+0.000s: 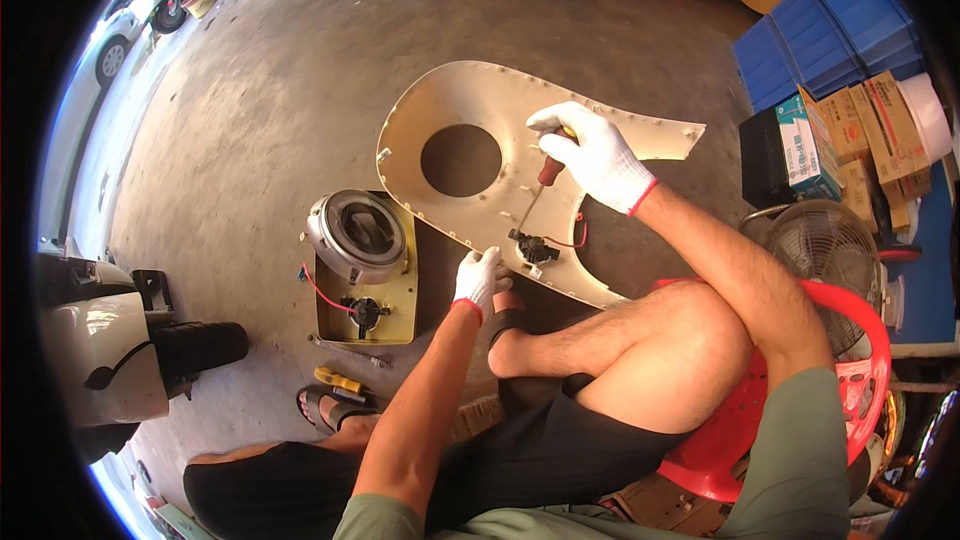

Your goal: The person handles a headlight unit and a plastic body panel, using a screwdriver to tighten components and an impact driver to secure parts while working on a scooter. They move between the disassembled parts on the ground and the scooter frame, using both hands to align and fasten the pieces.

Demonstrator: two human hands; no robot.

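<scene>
A cream curved plastic panel (pixel 425 95) with a large round hole lies in front of me, its ribbed inner side up. My right hand (pixel 592 152), in a white glove, is closed round the red and yellow handle of a screwdriver (pixel 549 172). The shaft slants down, its tip at a small round black part (pixel 537 249) with a red wire, which sits on the panel. My left hand (pixel 477 278), also gloved, pinches the panel's near edge, left of the black part. Its fingertips are partly hidden.
Left of the panel, a yellowish tray (pixel 399 328) holds a round silver headlight (pixel 352 265) and another black part (pixel 366 314) with a red wire. A yellow-handled tool (pixel 338 379) lies near my foot. Blue bins (pixel 830 30), cardboard boxes (pixel 885 125) and a fan (pixel 822 240) stand right; a scooter (pixel 110 355), left.
</scene>
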